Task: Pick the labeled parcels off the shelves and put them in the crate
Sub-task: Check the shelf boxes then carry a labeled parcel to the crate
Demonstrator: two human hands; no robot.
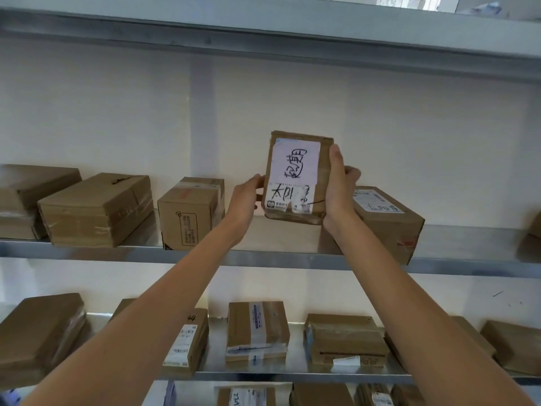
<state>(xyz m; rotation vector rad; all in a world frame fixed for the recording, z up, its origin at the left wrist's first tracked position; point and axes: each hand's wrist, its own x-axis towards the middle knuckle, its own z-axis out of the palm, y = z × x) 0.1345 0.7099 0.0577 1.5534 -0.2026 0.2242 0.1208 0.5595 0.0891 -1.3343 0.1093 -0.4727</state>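
Small labeled cardboard parcel [295,178], upright, clear of the middle shelf [292,254], clamped between left hand [246,200] and right hand [339,186], fingers curled round its edges; risk: slipping sideways, grip being side-only.

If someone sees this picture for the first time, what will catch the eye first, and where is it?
First is the small brown parcel in the middle, held upright above the middle shelf with its white handwritten label facing the camera. The left hand and the right hand hold it in a grip on its two sides. Around it, more brown boxes lie on that shelf and on the shelf below.
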